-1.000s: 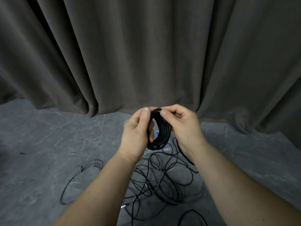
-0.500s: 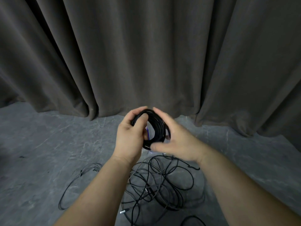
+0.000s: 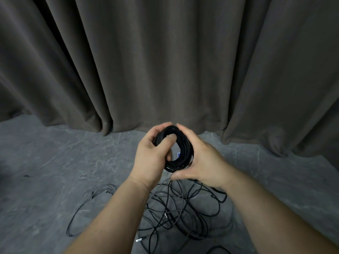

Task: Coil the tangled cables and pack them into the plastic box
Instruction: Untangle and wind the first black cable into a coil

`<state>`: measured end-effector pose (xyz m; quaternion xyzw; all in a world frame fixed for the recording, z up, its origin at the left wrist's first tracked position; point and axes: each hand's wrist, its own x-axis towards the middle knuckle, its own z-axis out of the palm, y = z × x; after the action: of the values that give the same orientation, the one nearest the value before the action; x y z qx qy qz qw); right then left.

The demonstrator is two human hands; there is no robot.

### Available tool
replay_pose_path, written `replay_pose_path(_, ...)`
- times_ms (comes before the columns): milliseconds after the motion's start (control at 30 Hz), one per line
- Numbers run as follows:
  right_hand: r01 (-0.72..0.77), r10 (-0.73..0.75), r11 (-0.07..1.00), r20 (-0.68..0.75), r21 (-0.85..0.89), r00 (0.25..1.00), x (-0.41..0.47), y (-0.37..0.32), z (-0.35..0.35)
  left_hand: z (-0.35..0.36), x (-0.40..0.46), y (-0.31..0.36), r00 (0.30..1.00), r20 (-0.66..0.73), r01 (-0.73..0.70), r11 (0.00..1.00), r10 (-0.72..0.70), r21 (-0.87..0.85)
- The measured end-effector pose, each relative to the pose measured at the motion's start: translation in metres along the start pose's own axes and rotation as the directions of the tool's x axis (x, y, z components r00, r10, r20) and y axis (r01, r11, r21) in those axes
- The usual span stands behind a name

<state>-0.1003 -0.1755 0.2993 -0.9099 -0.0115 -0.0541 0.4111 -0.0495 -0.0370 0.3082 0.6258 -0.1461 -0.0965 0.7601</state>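
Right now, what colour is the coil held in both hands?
Black, plain; the coil shows best in the head view.

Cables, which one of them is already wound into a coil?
The black coil held up by the left hand and right hand; the other cables lie loose and tangled on the floor.

left hand (image 3: pixel 152 154) + right hand (image 3: pixel 200 160) grip black coil (image 3: pixel 181 154) | tangled cables (image 3: pixel 179 213) on floor (image 3: pixel 55 162)
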Motion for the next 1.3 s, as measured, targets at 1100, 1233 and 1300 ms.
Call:
replay_pose_path(1100, 0.004, -0.003, 0.995, -0.016, 0.098, 1.000, 0.005, -0.005, 0.007, 0.004, 0.003, 0.009, 0.991, -0.132, -0.023, 0.992, 0.007, -0.121)
replay_pose_path(1233, -0.183, 0.186, 0.978, 0.017, -0.095, 0.982, 0.006, 0.025, 0.008, -0.013, 0.016, 0.010, 0.947, -0.322, -0.058, 0.977, -0.012, -0.208)
replay_pose_path(1300, -0.271, 0.259, 0.950, -0.094, -0.157, 0.961, 0.007, 0.040, 0.005, -0.022, 0.021, 0.011, 0.918, -0.396, -0.078, 0.968, -0.023, -0.237)
